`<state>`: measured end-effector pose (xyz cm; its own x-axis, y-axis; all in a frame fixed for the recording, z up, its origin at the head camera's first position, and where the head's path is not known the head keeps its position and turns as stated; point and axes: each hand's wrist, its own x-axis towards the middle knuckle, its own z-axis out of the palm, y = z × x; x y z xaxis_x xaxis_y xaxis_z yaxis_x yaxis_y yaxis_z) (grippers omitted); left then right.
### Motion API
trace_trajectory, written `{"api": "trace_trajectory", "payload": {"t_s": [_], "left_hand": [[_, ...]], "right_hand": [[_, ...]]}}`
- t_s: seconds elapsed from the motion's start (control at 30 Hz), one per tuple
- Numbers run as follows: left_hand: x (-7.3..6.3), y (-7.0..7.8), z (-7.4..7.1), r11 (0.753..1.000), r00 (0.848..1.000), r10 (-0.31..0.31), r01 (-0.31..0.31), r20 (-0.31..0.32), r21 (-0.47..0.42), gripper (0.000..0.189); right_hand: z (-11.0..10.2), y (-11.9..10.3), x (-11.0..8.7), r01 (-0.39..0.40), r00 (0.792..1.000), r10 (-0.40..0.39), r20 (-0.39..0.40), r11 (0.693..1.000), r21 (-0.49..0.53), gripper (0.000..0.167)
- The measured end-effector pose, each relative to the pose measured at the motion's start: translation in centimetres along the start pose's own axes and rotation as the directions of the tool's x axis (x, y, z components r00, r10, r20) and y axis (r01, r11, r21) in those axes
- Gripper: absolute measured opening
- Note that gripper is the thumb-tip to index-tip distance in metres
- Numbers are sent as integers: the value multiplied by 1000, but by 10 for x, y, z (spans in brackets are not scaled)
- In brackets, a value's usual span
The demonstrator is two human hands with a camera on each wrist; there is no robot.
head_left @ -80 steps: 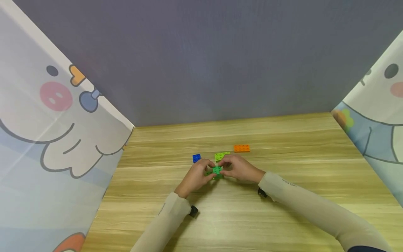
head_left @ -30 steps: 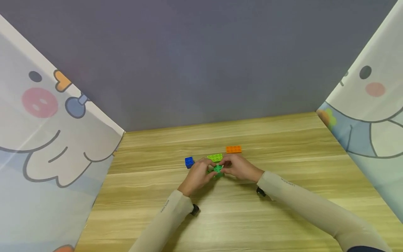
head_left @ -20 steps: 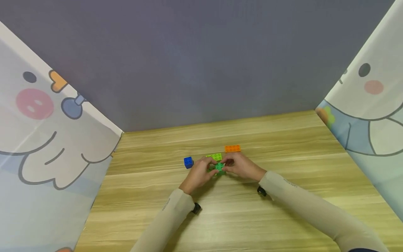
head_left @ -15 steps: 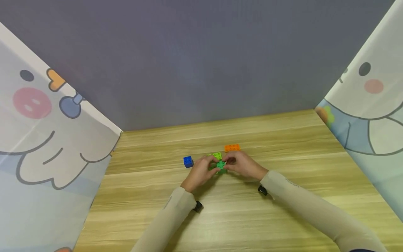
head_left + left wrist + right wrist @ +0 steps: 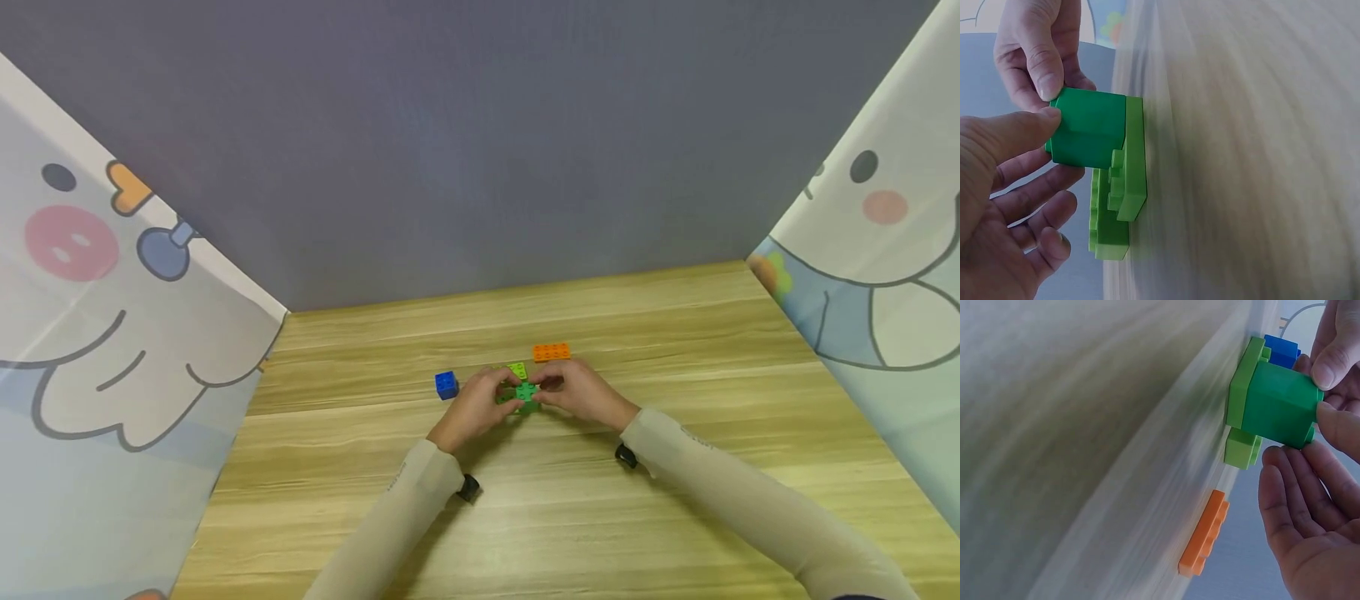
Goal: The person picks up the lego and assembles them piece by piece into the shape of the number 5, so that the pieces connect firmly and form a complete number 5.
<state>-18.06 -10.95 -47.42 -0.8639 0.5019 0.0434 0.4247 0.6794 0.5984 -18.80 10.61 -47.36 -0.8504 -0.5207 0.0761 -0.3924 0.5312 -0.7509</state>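
Note:
A tall dark green building brick stands on one end of a thin light green brick. No gap shows between the two in the left wrist view, and bare studs poke out beside it. My left hand pinches the dark green brick near its top from the left, thumb in front. From the other side my right hand pinches the same top edge with thumb and fingers. Just behind lies a yellow-green brick, partly covered by the left hand's fingers in the head view.
Left of the hands stands a blue brick. A flat orange brick lies farther back, beyond the right hand. The wooden tabletop ends at a grey back panel, with printed side panels left and right.
Both hands and the dark green brick with its light green base have shifted right relative to the blue, yellow-green and orange bricks. The head view has turned slightly. Both grips persist.

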Motion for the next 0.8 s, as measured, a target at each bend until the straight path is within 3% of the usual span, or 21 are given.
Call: {"api": "trace_trajectory", "payload": {"t_s": [0.2, 0.4, 0.63, 0.8], "left_hand": [[-1, -5, -3, 1000, 1000, 6, -6, -5, -28, 28], [-3, -13, -11, 999, 997, -28, 25, -68, -47, 30], [0, -20, -13, 1000, 985, -28, 28, -169, -5, 33], [6, -25, -11, 996, 983, -50, 62, -176, 65, 35]], "right_hand": [[0, 0, -2, 7, 1000, -7, -12, 1000, -2, 24], [0, 0, -4, 19, 1000, -19, -12, 1000, 4, 26], [0, 1, -6, 14, 1000, -14, -15, 1000, 17, 27], [-1, -1, -6, 7, 1000, -6, -21, 1000, 15, 27]]}}
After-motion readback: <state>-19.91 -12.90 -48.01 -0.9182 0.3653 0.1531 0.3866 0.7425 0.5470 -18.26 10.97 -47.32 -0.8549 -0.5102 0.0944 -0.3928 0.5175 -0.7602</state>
